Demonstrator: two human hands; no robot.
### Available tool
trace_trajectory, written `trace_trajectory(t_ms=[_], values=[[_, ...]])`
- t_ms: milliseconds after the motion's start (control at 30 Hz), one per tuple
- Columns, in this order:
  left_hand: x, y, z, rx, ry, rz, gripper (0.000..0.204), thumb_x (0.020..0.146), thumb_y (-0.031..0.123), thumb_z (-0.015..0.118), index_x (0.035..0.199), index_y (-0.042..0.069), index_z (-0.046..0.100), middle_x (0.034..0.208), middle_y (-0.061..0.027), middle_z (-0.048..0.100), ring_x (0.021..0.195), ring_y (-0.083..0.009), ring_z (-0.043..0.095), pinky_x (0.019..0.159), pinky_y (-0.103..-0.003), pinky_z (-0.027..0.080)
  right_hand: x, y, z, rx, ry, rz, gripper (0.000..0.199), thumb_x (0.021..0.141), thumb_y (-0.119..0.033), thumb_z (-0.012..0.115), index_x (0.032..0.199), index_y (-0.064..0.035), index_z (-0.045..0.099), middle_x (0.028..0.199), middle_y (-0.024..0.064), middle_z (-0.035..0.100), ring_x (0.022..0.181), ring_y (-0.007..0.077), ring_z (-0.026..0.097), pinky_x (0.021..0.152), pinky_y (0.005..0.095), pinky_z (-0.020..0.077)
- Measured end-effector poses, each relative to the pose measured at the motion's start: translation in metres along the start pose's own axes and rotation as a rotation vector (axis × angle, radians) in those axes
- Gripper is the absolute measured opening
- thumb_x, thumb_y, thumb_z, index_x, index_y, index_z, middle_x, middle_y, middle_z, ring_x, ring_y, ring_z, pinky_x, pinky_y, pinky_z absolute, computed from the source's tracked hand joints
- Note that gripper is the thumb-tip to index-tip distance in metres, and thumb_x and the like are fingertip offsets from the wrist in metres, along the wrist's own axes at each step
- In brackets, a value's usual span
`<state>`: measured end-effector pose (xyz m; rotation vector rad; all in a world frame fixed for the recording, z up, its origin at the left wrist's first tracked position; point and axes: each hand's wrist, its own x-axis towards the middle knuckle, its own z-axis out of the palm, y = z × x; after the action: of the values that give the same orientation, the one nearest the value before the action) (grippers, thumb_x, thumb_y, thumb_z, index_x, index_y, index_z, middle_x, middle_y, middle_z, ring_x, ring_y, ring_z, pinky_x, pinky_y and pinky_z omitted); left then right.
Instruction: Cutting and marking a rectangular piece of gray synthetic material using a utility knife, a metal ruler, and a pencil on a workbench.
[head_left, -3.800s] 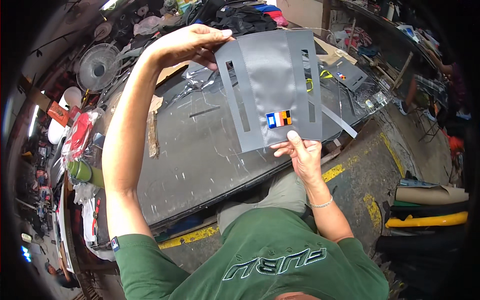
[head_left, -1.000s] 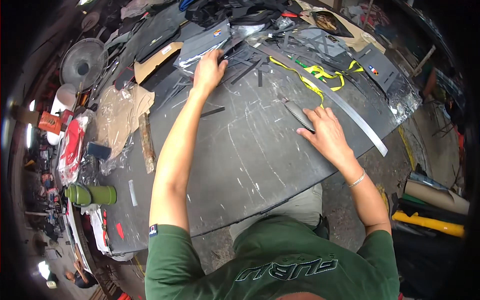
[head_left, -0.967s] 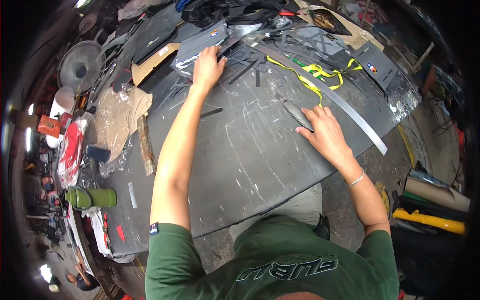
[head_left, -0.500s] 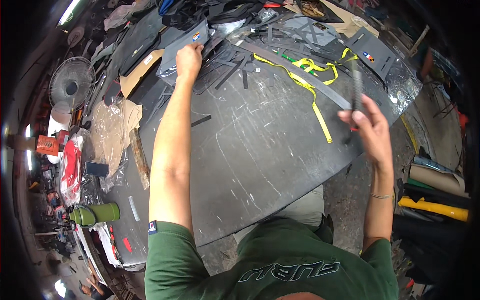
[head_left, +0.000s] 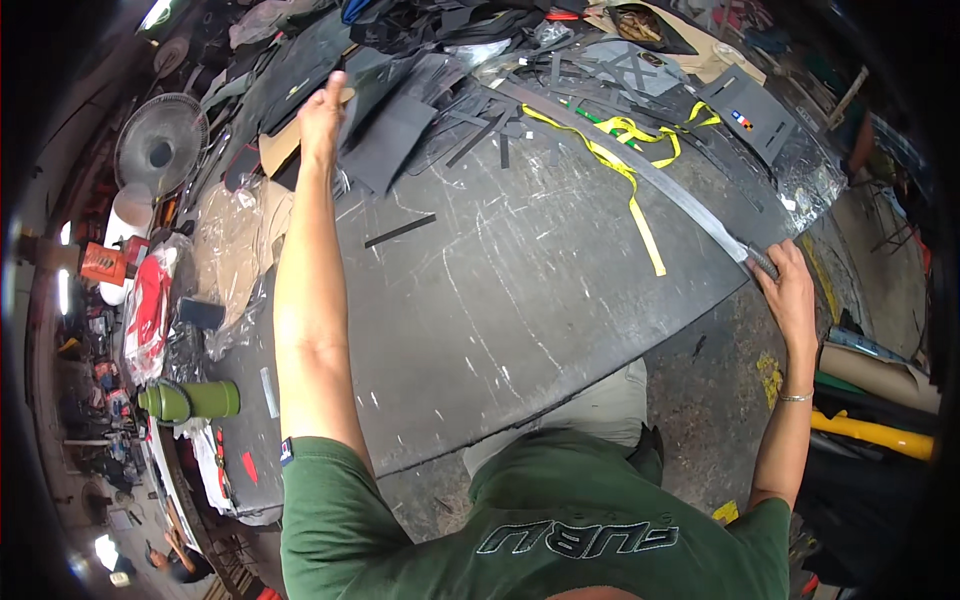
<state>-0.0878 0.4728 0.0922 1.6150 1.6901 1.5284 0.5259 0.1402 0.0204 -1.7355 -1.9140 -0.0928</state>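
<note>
right hand (head_left: 790,290) fingers grasping the long metal ruler (head_left: 640,165) end; left hand (head_left: 322,115) released over dark sheets (head_left: 395,135) on the surface (head_left: 520,290)

The person wears a dark green short-sleeved T-shirt (head_left: 560,530) with pale outlined lettering across the chest and a small red, white and blue tag (head_left: 287,452) at the hem of the left sleeve. Both forearms are bare, and a thin silver bracelet (head_left: 795,397) circles the right wrist below the right hand (head_left: 790,290); the left hand (head_left: 322,115) wears nothing. Light beige trousers (head_left: 590,415) show just beyond the shirt.
</note>
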Motion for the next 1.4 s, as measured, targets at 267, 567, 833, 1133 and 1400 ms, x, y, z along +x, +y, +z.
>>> trace_trajectory(t_ms=[267,567,833,1133,1400], values=[[-0.012,-0.016,-0.09,-0.014,-0.455,-0.394,0.044,0.1,0.048,0.068,0.095,0.004,0.065,0.081,-0.0039,0.07,0.072,-0.0137,0.07,0.057,-0.026,0.053,-0.002,-0.005,0.006,0.029,-0.103,0.126,0.051,0.091,-0.038,0.078,0.083,0.0026,0.047,0.077,0.021,0.049,0.071,0.0408,0.051,0.066,0.0456,0.0417],[-0.083,-0.041,0.02,0.123,-0.74,-0.424,0.022,0.097,0.008,0.068,0.112,0.006,0.052,0.086,-0.003,0.066,0.065,-0.0126,0.062,0.054,-0.026,0.049,-0.021,-0.01,-0.01,-0.035,-0.252,0.287,0.055,0.087,-0.043,0.081,0.081,0.0028,0.05,0.071,0.0205,0.053,0.066,0.0361,0.052,0.064,0.0445,0.044],[-0.076,-0.088,-0.031,0.049,0.059,-0.392,0.051,0.101,0.05,0.052,0.076,0.007,0.064,0.057,-0.0014,0.052,0.046,-0.0151,0.048,0.044,-0.033,0.034,-0.02,-0.006,0.002,0.156,-0.312,0.396,0.049,0.088,-0.038,0.082,0.086,0.0005,0.051,0.07,0.0125,0.05,0.068,0.016,0.045,0.062,0.0359,0.043],[-0.304,0.093,-0.09,0.458,-0.812,0.122,0.031,0.092,0.036,0.078,0.11,0.011,0.076,0.088,-0.0108,0.074,0.08,-0.0202,0.071,0.074,-0.035,0.055,-0.002,-0.009,-0.022,-0.093,-0.218,0.144,0.038,0.095,-0.034,0.073,0.092,0.0019,0.061,0.074,0.0243,0.05,0.065,0.0342,0.044,0.064,0.0407,0.0449],[-0.369,0.105,-0.122,0.507,-0.883,0.071,0.054,0.091,0.049,0.074,0.118,0.003,0.072,0.103,-0.0175,0.067,0.102,-0.0344,0.065,0.09,-0.045,0.052,-0.019,-0.033,-0.061,0.149,-0.13,0.227,0.035,0.102,-0.028,0.069,0.112,0.0052,0.071,0.085,0.0009,0.064,0.086,0.0059,0.055,0.077,0.0252,0.0476]])
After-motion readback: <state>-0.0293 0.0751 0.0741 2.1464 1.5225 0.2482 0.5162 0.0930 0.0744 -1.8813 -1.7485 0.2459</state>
